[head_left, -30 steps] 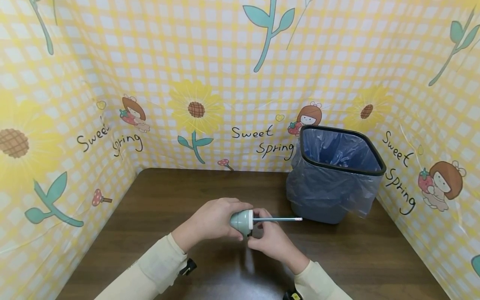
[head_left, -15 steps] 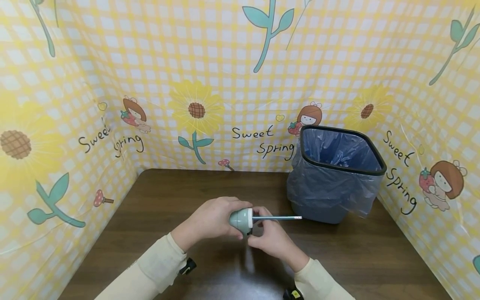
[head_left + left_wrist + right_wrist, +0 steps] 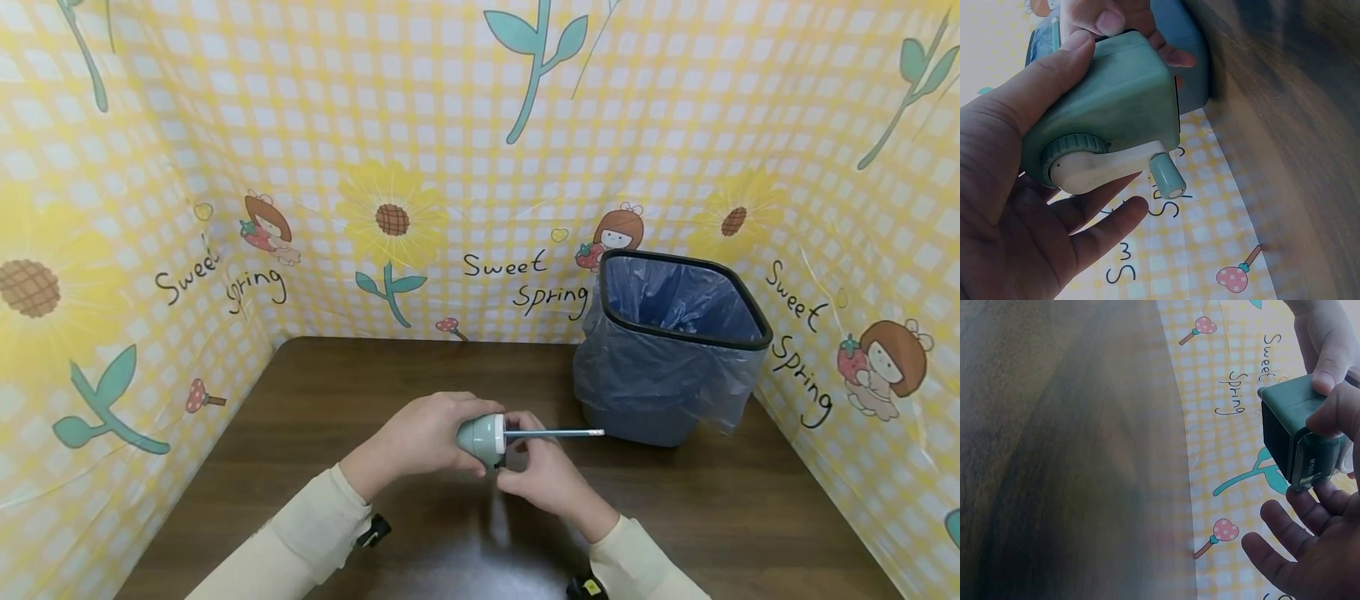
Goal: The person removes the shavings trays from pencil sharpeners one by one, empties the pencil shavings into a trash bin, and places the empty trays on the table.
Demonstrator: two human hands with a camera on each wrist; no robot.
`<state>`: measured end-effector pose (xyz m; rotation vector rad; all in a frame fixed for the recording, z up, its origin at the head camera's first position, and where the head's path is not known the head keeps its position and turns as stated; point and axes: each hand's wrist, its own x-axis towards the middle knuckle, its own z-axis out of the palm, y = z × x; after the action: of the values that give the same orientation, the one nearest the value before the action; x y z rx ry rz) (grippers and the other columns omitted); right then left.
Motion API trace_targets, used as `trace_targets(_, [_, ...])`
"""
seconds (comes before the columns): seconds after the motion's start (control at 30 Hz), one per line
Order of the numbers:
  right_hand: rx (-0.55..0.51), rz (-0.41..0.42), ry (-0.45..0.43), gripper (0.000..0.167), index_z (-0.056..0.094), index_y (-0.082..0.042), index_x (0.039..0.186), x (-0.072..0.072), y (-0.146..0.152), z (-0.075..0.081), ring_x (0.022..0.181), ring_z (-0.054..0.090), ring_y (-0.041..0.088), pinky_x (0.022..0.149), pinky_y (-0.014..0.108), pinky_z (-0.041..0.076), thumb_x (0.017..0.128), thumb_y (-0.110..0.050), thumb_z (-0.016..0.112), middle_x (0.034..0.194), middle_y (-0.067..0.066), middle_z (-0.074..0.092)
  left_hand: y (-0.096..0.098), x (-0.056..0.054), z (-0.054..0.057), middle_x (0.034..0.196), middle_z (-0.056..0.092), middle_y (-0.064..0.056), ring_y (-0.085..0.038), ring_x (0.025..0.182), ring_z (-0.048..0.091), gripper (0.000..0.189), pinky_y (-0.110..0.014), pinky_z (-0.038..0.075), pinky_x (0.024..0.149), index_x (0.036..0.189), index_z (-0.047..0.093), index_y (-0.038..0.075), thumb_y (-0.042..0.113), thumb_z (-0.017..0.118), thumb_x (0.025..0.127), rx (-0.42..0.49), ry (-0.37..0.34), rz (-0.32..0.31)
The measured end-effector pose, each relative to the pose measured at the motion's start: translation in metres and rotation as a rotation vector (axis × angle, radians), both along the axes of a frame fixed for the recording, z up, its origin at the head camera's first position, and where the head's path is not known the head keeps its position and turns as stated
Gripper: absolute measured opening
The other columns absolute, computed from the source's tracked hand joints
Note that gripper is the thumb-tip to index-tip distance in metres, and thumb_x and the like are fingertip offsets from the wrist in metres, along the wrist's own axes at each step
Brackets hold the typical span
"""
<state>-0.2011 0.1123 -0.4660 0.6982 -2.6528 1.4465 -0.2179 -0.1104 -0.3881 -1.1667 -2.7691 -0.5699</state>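
A green pencil sharpener (image 3: 477,440) with a white front plate is held above the table between both hands. From its front a blue-grey pencil (image 3: 558,432) sticks out to the right. My left hand (image 3: 429,433) grips the sharpener's body, thumb along one side. In the left wrist view, a cream crank (image 3: 1107,165) with a green knob points away from the palm. My right hand (image 3: 551,472) pinches the front end between thumb and fingers, as the right wrist view shows, with its other fingers spread below. The pencil's inner end is hidden.
A grey-blue bin (image 3: 637,408) with a black rim and clear plastic liner stands at the back right, just beyond the pencil's end. Checked yellow cloth (image 3: 465,167) walls the dark wooden table (image 3: 360,367) at the back and both sides.
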Motion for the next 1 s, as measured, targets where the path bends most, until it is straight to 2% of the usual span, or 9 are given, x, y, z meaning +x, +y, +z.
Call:
trace_targets(0.33, [0.005,-0.002,0.016,0.061,0.052,-0.016,0.132,-0.0008,0.0013,0.0011,0.109,0.058,0.01,0.097,0.045,0.053,0.076,-0.011,0.077,0.125,-0.006,0.055,0.0004,0.0002,0.0006,0.125,0.067,0.011,-0.005,0.099,0.063,0.079,-0.027,0.053,0.08,0.139,0.061,0.028,0.045,0.094,0.069,0.004,-0.002,-0.004])
trace_targets(0.63, [-0.001,-0.005,0.03,0.061,0.052,-0.016,0.132,-0.0011,0.0027,-0.001,0.111,0.06,0.014,0.096,0.049,0.053,0.077,-0.01,0.077,0.126,-0.004,0.056,-0.0009,-0.001,-0.0009,0.125,0.067,0.011,-0.005,0.098,0.062,0.078,-0.027,0.053,0.079,0.139,0.061,0.028,0.044,0.094,0.07,-0.002,-0.01,0.002])
trace_targets(1.0, [-0.017,-0.014,-0.025,0.061,0.05,-0.02,0.13,-0.0026,0.0062,-0.0023,0.11,0.057,0.013,0.1,0.052,0.051,0.077,-0.007,0.078,0.124,-0.006,0.054,-0.0016,-0.0008,0.0015,0.126,0.067,0.01,-0.006,0.098,0.063,0.079,-0.027,0.053,0.079,0.139,0.061,0.027,0.043,0.094,0.07,-0.027,-0.012,0.025])
